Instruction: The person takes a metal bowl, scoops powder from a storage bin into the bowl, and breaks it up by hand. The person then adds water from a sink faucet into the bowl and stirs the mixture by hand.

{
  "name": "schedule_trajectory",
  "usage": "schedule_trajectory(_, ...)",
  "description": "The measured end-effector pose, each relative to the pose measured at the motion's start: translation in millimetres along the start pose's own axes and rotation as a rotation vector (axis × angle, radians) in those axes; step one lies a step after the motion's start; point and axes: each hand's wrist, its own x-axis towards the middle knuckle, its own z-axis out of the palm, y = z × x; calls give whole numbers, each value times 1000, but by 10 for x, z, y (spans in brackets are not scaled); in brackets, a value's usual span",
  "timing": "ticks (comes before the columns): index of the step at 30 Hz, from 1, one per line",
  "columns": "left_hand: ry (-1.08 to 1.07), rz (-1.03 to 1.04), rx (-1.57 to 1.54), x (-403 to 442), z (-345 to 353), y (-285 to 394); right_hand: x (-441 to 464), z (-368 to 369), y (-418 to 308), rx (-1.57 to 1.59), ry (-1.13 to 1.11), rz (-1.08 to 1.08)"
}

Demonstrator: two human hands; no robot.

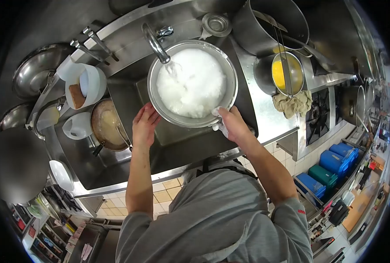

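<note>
A round metal pot [233,83] full of white suds [195,81] is held over the sink [177,136], under the curved tap [153,46]. Water runs from the tap into the foam. My right hand [232,124] grips the pot's lower right rim, with foam on the thumb and fingers. At the lower left side, my left hand [145,126] presses its fingers against the pot's outer wall; the fingertips are partly hidden by it.
Left of the sink stand a white plastic container [99,83] with a sponge and a pan [105,127] with cloudy liquid. On the right counter are a large pot [247,30], a metal container of yellow liquid [293,72] and a crumpled cloth [293,105], near a stove [318,116].
</note>
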Motion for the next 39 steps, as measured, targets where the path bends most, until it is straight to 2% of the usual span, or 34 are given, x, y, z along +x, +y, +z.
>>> schedule_trajectory(5, -6, 35, -33, 176, 171, 118, 52, 43, -50, -11, 99, 41)
schedule_trajectory(7, -14, 59, -62, 258, 275, 223, 98, -41, -17, -42, -39, 12)
schedule_trajectory(11, -39, 94, -23, 657, 509, 439, -4, -139, 2, -19, -61, -9)
schedule_trajectory(13, 49, 203, 276, 798, 865, 648, -102, -269, 10, -100, 42, 120)
schedule_trajectory(14, -132, 204, 302, 1274, 840, 578, -241, -246, -68, -88, 46, 72)
schedule_trajectory(15, -321, 203, 324, 1811, 787, 517, -169, -435, 190, -66, 166, 35)
schedule_trajectory(17, -321, -58, -81, 2245, 1074, 491, -264, -678, 234, -215, 168, 84)
schedule_trajectory(18, -355, -74, -69, 2251, 1235, 522, -329, -767, 221, -262, 123, 110)
schedule_trajectory(20, -290, -10, -334, 2222, 1516, 579, -537, -849, 181, -202, 173, 101)
schedule_trajectory(21, -311, -27, -325, 2247, 1606, 559, -643, -895, 182, -165, 192, 100)
schedule_trajectory(22, -345, 25, -377, 2265, 1660, 554, -653, -1086, 425, -153, 300, 86)
schedule_trajectory(23, -373, 81, -431, 2254, 1697, 552, -765, -1155, 439, -141, 310, 85)
schedule_trajectory(25, -351, 115, -375, 2025, 1802, 567, -995, -1218, 378, 20, 270, 60)
schedule_trajectory(27, -226, 135, -372, 1956, 1872, 579, -1176, -1265, 324, 36, 331, 78)
schedule_trajectory(28, -238, 130, -366, 1929, 1915, 623, -1242, -1321, 361, 57, 391, 11)
schedule_trajectory(29, -102, 96, -304, 1870, 1979, 708, -1307, -1385, 385, 79, 452, -57)
schedule_trajectory(30, 35, 64, -238, 1845, 2021, 758, -1375, -1476, 384, 112, 428, -28)
schedule_trajectory(33, 106, 16, -211, 1935, 2026, 822, -1442, -1760, 562, 168, 485, -16)
schedule_trajectory(38, 9, 24, -115, 1674, 1966, 726, -1472, -2087, 670, 132, 479, 3)
schedule_trajectory(39, -43, 13, 31, 1483, 1987, 632, -1463, -2107, 687, 182, 490, -24)
